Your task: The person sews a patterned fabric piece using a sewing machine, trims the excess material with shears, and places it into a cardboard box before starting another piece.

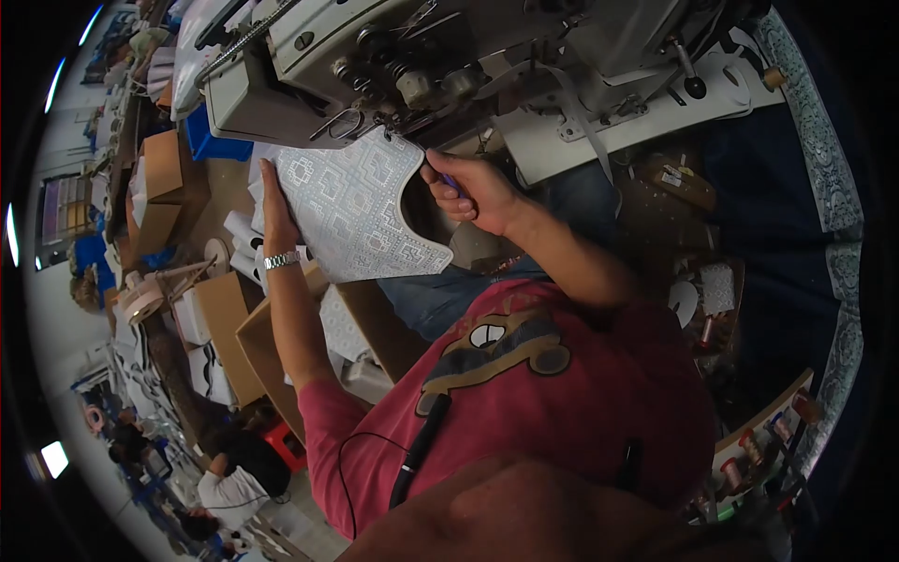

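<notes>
A pale grey-white sheet (351,211) with a silvery geometric pattern and a curved cut-out on its right side hangs below the sewing machine's head (403,80). Its upper edge reaches the needle area. At the sheet's left edge, my left hand (277,214) holds it with fingers stretched along the border; some fingers are hidden. My right hand (473,194) is closed around a small tool with a purple handle (451,183), beside the cut-out near the sheet's upper right corner. The tool's working end is hard to make out.
A white machine bed (637,117) extends to the right, with a pale strip (585,126) hanging over it. Cardboard boxes (234,328) stand at my left. Thread spools (749,448) sit at lower right. Another person (239,482) is at lower left, near a red stool (286,447).
</notes>
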The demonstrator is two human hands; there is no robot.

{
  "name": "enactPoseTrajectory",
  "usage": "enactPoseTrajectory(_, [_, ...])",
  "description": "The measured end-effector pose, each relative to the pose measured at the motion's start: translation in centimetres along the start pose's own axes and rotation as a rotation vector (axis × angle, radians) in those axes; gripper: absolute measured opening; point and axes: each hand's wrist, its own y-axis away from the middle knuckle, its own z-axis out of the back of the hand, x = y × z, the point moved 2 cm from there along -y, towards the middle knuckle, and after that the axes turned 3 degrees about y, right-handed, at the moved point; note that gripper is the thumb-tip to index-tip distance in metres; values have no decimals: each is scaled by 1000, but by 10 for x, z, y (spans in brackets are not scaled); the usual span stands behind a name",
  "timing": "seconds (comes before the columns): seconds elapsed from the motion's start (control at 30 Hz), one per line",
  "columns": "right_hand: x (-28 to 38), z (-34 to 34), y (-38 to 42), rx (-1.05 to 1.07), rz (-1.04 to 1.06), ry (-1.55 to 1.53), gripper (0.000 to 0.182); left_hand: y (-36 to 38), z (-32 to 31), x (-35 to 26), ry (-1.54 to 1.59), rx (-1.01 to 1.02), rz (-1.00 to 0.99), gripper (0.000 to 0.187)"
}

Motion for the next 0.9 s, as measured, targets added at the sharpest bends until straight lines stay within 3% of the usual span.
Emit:
enactPoseTrajectory(0.27, [1, -9, 1, -211, 173, 321, 30, 3, -2, -1, 26, 30, 20, 81])
enactPoseTrajectory(0.43, [6, 4, 9, -349, 409, 474, 31, 6, -3, -2, 40, -12, 4, 80])
enactPoseTrajectory(0.47, [7, 13, 14, -344, 399, 484, 31, 3, 1, -1, 22, -4, -8, 78])
enactPoseTrajectory(0.53, [6, 41, 32, -379, 153, 948, 31, -4, 13, 4, 17, 11, -13, 76])
enactPoseTrajectory(0.6, [11, 74, 50, -455, 55, 1093, 27, -15, 30, 9, 70, 167, -6, 72])
enactPoseTrajectory(0.67, [30, 94, 69, -625, 249, 1011, 30, -18, 36, 16, 110, 173, -11, 68])
enactPoseTrajectory(0.73, [58, 130, 73, -659, 557, 1090, 40, -11, 35, 14, 99, 156, -40, 67])
enactPoseTrajectory(0.77, [72, 116, 77, -839, 635, 1333, 32, -7, 32, 14, 112, 135, -48, 67])
enactPoseTrajectory(0.8, [79, 94, 76, -803, 634, 1347, 32, -7, 25, 14, 93, 120, -52, 67])
enactPoseTrajectory(0.87, [71, 37, 76, -957, 1103, 2196, 24, -17, 30, 17, 103, 110, -58, 66])
enactPoseTrajectory(0.9, [54, 34, 64, -801, 910, 1803, 19, -15, 31, 14, 114, 83, -69, 66])
